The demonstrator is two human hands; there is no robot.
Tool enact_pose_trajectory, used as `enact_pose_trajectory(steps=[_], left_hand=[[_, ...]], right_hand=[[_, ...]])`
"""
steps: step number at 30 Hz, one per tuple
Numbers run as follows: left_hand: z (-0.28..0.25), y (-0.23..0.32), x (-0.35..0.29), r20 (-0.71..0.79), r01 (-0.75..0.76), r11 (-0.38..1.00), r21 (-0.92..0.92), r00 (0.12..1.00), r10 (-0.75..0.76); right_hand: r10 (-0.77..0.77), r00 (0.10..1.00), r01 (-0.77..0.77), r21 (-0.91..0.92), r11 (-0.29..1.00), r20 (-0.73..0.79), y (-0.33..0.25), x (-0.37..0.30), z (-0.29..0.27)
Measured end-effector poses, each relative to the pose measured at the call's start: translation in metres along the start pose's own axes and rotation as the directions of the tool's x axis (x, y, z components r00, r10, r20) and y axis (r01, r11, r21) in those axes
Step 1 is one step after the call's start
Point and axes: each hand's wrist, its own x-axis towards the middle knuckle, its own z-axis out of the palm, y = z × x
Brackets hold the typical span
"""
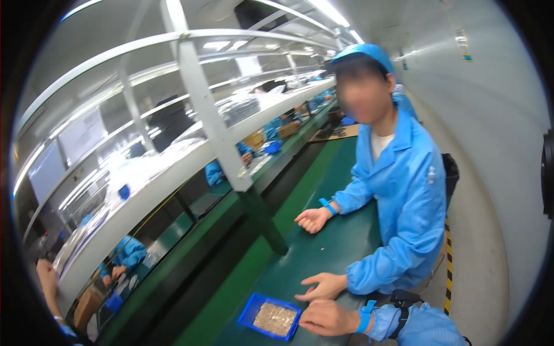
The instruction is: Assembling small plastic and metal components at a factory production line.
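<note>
A blue plastic tray (247, 314) full of small pale beige pieces rests on the green bench, close in front of me. My right hand (330, 318), with a blue wrist strap, is at the tray's right rim, its fingers bent together on the edge. Far to the left, my left hand (48, 282) is at the end of a white shelf (135, 210), fingers curled against its edge. A co-worker in a blue coat and cap stands across on the right. That person's near hand (323, 286) hovers just beyond the tray; the other hand (313, 219) is half-curled above the bench.
A white metal post (210, 109) rises from the green bench (340, 254). Beyond the shelf, other workers' blue sleeves (130, 252) show along a second line. A cardboard sheet (340, 131) lies at the far end. A grey wall (490, 115) and walkway run along the right.
</note>
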Motion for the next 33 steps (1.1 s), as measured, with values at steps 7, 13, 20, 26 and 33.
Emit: enact_pose_trajectory(steps=[7,13,20,26,33], left_hand=[[-0.088,0.233,-0.051,-0.238,-0.224,0.923,-0.312,0.959,0.152],[-0.119,0.119,-0.099,-0.516,-0.17,0.688,-0.705,0.789,-0.334],[-0.112,0.111,-0.13,0.023,-0.356,-0.31,-0.882,0.625,-0.781],[-0.049,0.212,-0.102,0.326,-0.32,-0.508,-0.8,0.478,-0.815],[-0.061,0.193,-0.128,0.171,-0.139,-0.308,-0.941,0.59,-0.789]], right_hand=[[-0.123,0.992,0.122,0.077,0.99,0.001,-0.007,0.063,0.008],[-0.181,0.965,0.231,0.292,0.928,-0.19,-0.017,0.131,0.031],[0.015,0.953,0.173,0.586,0.791,-0.302,-0.03,0.18,0.062],[0.103,0.961,0.124,0.73,0.672,-0.258,-0.038,0.201,0.08],[0.061,0.97,0.13,0.711,0.691,-0.237,-0.037,0.207,0.077]])
